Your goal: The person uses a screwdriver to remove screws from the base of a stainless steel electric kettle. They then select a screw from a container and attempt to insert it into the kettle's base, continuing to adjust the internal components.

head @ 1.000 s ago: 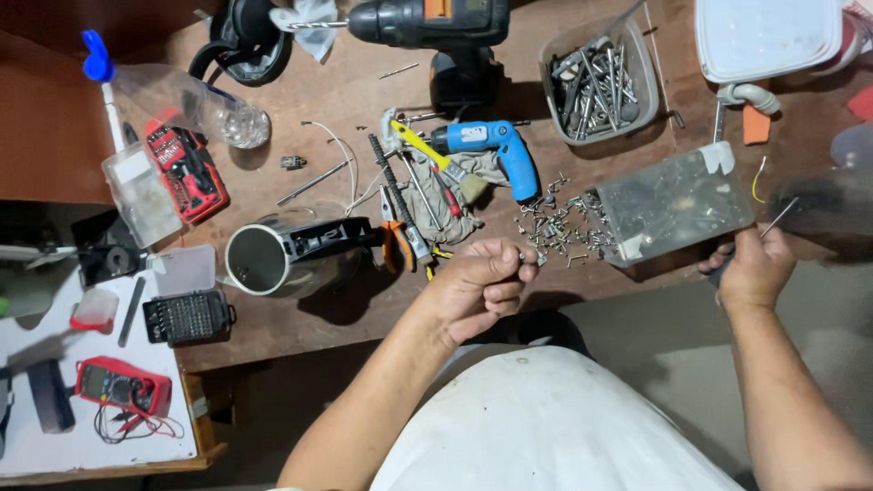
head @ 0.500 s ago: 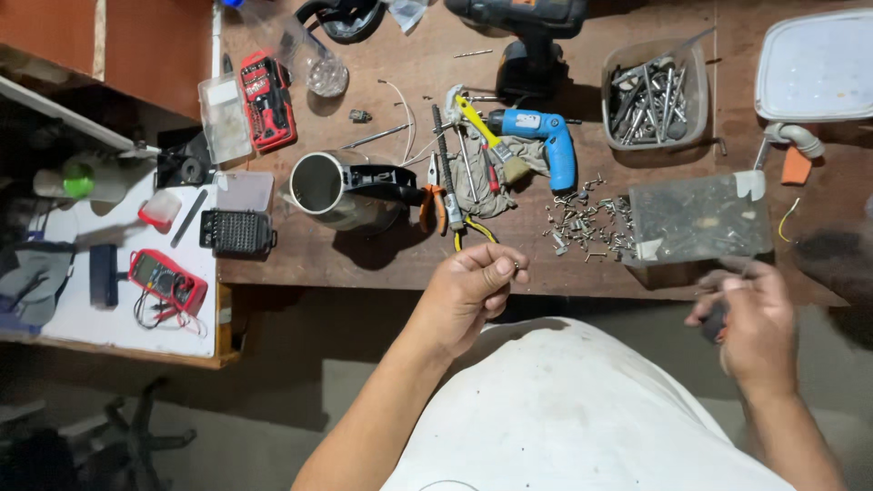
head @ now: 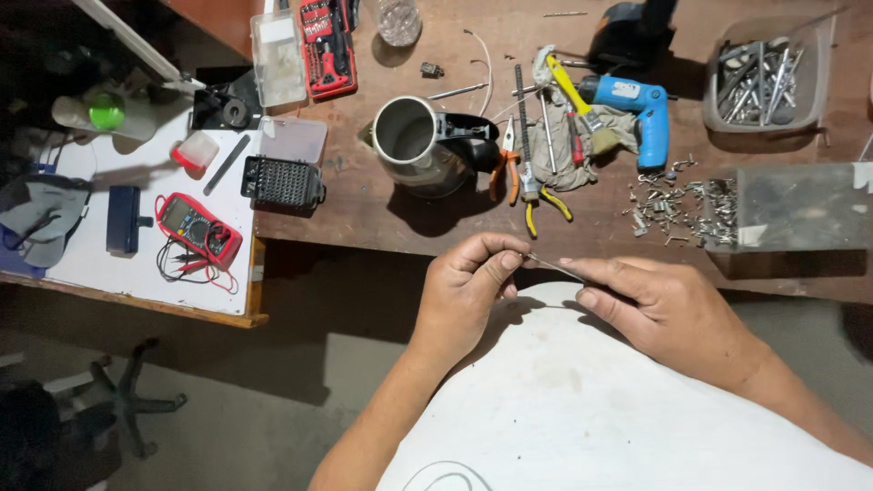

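My left hand [head: 466,295] and my right hand [head: 662,307] meet in front of my white shirt, just below the brown workbench's front edge [head: 364,235]. Between their fingertips they pinch a thin metal pin or wire [head: 555,266], the left at one end, the right at the other. On the bench above the hands lie yellow-handled pliers [head: 536,195] and a scatter of small screws [head: 673,200] beside a grey metal box [head: 800,207].
A steel kettle [head: 418,145], orange-handled pliers [head: 502,168], a blue electric screwdriver [head: 641,107] on a rag, a tub of bolts [head: 768,77] and a red bit set [head: 327,36] sit on the bench. A red multimeter [head: 195,227] lies on the white side table.
My right hand has come left from the grey box to meet my left hand. Both now pinch the thin pin. The view has shifted left and nearer.
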